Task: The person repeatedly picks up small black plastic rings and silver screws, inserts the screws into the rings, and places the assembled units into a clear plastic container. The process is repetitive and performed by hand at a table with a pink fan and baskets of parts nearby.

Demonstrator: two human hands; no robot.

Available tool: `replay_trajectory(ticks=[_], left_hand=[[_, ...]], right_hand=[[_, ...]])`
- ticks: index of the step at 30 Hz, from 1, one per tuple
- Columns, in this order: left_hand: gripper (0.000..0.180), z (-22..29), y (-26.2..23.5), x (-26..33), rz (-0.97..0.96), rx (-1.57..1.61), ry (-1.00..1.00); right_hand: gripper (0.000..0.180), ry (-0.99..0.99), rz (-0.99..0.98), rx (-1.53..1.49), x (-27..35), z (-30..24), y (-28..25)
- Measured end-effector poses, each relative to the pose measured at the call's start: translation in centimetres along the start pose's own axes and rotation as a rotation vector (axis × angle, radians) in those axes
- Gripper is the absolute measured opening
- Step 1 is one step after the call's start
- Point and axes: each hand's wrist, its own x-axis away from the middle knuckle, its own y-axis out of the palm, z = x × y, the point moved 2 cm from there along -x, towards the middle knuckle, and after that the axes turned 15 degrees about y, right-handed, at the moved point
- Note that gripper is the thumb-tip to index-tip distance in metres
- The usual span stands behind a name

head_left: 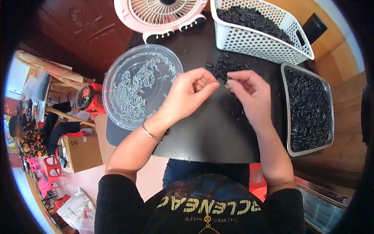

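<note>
Over the dark table, my left hand [191, 91] has its thumb and curled fingers drawn together; anything between them is too small or hidden to make out. Facing it, my right hand [252, 90] pinches a small black plastic part [228, 81] between thumb and forefinger. The fingertips of both hands are close but apart. Just beyond them lies a loose pile of black plastic parts [224, 64]. Left of my left hand sits a round clear tub [111, 113] with many small silvery screw-like pins [134, 87] in it.
A white perforated basket [249, 50] of black parts stands at the back right. Along the right edge is a tray [290, 146] full of black rings. A pink fan [136, 23] stands at the back. Further left are a cardboard box [83, 154] and a seated person [33, 138].
</note>
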Motion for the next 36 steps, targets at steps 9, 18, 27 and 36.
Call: replay_trajectory(ticks=[9, 18, 27, 36], left_hand=[[0.018, 0.8, 0.2, -0.1, -0.083, -0.175, 0.013], [0.013, 0.7, 0.4, 0.2, -0.067, -0.179, 0.166], [0.01, 9.9, 1.1, 5.2, -0.58, -0.071, 0.302], [0.018, -0.4, 3.8, 18.9, -0.704, -0.499, 0.033]], right_hand=[[0.013, -0.056, 0.032, -0.002, -0.4, 0.6, -0.5], [0.014, -0.187, 0.041, 0.083, -0.5, 0.6, -0.9], [0.012, 0.011, 0.084, 0.024, -0.2, -0.1, -1.1], [0.01, -0.012, 0.022, 0.083, -0.1, -0.1, -0.6]])
